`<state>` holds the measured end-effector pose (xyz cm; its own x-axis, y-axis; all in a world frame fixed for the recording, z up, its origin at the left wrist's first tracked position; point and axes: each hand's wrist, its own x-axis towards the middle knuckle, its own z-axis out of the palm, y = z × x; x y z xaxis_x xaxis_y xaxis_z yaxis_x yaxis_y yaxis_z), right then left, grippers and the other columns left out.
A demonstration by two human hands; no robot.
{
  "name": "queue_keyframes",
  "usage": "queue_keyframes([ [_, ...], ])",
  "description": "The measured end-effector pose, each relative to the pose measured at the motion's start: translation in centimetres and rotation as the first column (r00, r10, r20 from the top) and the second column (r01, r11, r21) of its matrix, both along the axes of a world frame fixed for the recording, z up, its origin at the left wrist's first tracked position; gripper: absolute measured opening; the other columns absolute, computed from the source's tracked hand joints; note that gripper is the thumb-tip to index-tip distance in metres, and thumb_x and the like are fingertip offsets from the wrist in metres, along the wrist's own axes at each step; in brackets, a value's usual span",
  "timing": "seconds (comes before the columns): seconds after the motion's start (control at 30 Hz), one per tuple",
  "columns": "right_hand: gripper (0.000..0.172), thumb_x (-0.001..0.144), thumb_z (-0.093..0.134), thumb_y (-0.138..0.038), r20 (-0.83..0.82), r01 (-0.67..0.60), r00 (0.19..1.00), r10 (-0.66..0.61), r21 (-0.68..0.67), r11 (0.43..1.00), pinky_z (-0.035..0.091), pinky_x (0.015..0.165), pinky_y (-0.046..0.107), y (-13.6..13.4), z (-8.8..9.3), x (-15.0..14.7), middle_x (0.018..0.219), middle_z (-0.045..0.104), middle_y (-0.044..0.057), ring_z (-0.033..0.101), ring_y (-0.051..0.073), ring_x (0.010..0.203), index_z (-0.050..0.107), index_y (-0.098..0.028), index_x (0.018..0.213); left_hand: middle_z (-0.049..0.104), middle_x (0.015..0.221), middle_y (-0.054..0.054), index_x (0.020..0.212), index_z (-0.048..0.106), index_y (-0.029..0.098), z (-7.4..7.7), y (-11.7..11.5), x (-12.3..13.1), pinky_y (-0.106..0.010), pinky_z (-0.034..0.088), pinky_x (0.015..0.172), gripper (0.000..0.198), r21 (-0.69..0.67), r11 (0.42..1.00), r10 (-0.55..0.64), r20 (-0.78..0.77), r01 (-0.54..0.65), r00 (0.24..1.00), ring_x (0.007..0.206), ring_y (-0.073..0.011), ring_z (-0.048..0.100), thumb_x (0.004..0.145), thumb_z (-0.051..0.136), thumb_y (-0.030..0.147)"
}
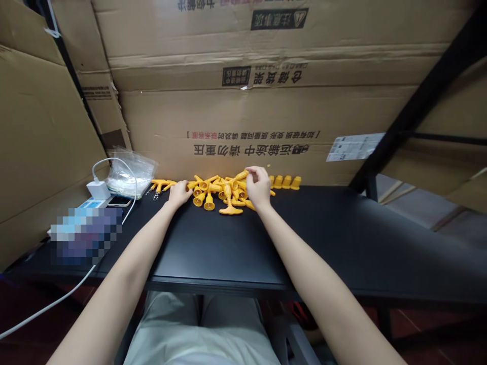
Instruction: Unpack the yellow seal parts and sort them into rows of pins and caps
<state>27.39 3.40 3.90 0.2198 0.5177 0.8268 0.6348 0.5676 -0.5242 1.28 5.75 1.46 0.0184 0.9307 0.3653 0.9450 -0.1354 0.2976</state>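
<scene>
Yellow corkscrews [231, 209] with T-shaped handles and bell-shaped sleeves lie in a loose pile at the back of the black table. At the pile's left end is my left hand [179, 193], its fingers curled in against the yellow parts; what they grip is hidden. My right hand [258, 188] pinches a yellow corkscrew sleeve [241, 175] over the pile's right side. Left of my left hand, T-handles [160, 184] with bare metal spirals rest together. Several loose yellow sleeves [286, 182] stand in a row beyond my right hand.
Cardboard [243, 111] walls off the back of the black table [220, 248]. On the left are clear plastic bags [131, 172], a phone [119, 201], a white charger [98, 190] on a power strip, and a blurred-out item [87, 235]. A white cable [81, 282] crosses the front edge.
</scene>
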Motion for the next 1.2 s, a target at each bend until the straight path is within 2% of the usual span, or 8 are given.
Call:
queue_keyframes([
  [0.2,0.021,0.078,0.045,-0.02,-0.021,-0.167,0.986,0.166,-0.069,0.984,0.045,0.089,0.042,-1.3,-0.3,-1.2,0.092,0.065,0.009,0.059,0.025,0.094,0.064,-0.021,0.087,0.064,0.106,-0.009,0.108,0.055,0.018,3.2,-2.4,0.5,-0.031,0.047,0.084,0.026,0.381,0.924,-0.032,0.194,-0.045,0.98,0.097,-0.0213,0.061,0.084,0.054,0.03],
  [0.3,0.016,0.08,0.053,-0.03,-0.172,-0.381,0.92,0.352,-0.187,0.906,0.047,0.086,0.041,-1.9,-0.2,-3.1,0.089,0.066,0.006,0.06,0.023,0.088,0.063,-0.022,0.088,0.061,0.105,-0.008,0.11,0.053,0.018,4.7,-4.5,1.3,-0.03,0.047,0.083,0.029,0.547,0.836,-0.154,0.16,0.043,0.975,0.094,-0.0188,0.06,0.082,0.055,0.022],
  [0.47,0.036,0.079,0.056,-0.059,-0.499,-0.81,0.586,0.638,-0.384,0.444,0.049,0.064,0.032,-4.0,-0.2,-6.7,0.075,0.065,0.002,0.06,0.017,0.068,0.061,-0.024,0.088,0.059,0.098,-0.008,0.119,0.053,0.016,4.1,-7.2,2.8,-0.033,0.047,0.083,0.036,0.615,0.719,-0.338,-0.097,0.324,0.936,0.092,-0.0201,0.058,0.083,0.054,0.019],
  [0.53,0.043,0.078,0.055,-0.065,-0.584,-0.871,0.489,0.648,-0.361,0.333,0.048,0.058,0.03,-4.7,-0.2,-7.6,0.076,0.065,0.001,0.061,0.017,0.067,0.06,-0.024,0.088,0.06,0.098,-0.009,0.121,0.053,0.016,3.2,-7.6,3.3,-0.036,0.048,0.083,0.036,0.57,0.699,-0.391,-0.201,0.432,0.898,0.091,-0.021,0.058,0.085,0.054,0.021],
  [0.6,0.044,0.077,0.057,-0.066,-0.634,-0.895,0.446,0.632,-0.312,0.318,0.048,0.057,0.029,-5.2,-0.3,-8.0,0.078,0.065,0.001,0.062,0.017,0.069,0.059,-0.024,0.088,0.06,0.1,-0.01,0.121,0.053,0.016,2.3,-7.7,3.6,-0.037,0.048,0.085,0.034,0.528,0.677,-0.455,-0.246,0.513,0.855,0.093,-0.0211,0.058,0.089,0.047,0.021],
  [0.77,0.039,0.069,0.07,-0.057,-0.702,-0.879,0.454,0.549,-0.25,0.406,0.047,0.058,0.029,-4.9,-0.5,-7.5,0.069,0.063,-0.001,0.061,0.015,0.062,0.057,-0.023,0.083,0.061,0.108,-0.012,0.124,0.051,0.015,1.7,-7.3,3.6,-0.038,0.047,0.092,0.035,0.527,0.64,-0.548,-0.197,0.559,0.813,0.103,-0.0189,0.057,0.095,0.034,0.02],
  [1.07,0.033,0.077,0.055,-0.053,-0.703,-0.888,0.444,0.556,-0.261,0.379,0.047,0.066,0.033,-4.9,0.5,-6.1,0.069,0.068,0.004,0.06,0.017,0.062,0.059,-0.02,0.076,0.05,0.138,-0.011,0.114,0.062,0.024,2.5,-6.8,0.9,-0.044,0.039,0.101,0.028,0.515,0.803,-0.28,-0.118,0.3,0.953,0.126,-0.0252,0.047,0.092,0.047,0.029],
  [1.2,0.026,0.074,0.058,-0.045,-0.694,-0.904,0.418,0.586,-0.253,0.345,0.046,0.065,0.031,-4.9,0.4,-5.7,0.068,0.068,0.003,0.058,0.016,0.062,0.06,-0.02,0.081,0.053,0.134,-0.013,0.126,0.056,0.023,2.3,-6.6,0.7,-0.037,0.046,0.09,0.039,0.422,0.866,-0.256,-0.084,0.267,0.963,0.107,-0.0224,0.06,0.088,0.053,0.032],
])
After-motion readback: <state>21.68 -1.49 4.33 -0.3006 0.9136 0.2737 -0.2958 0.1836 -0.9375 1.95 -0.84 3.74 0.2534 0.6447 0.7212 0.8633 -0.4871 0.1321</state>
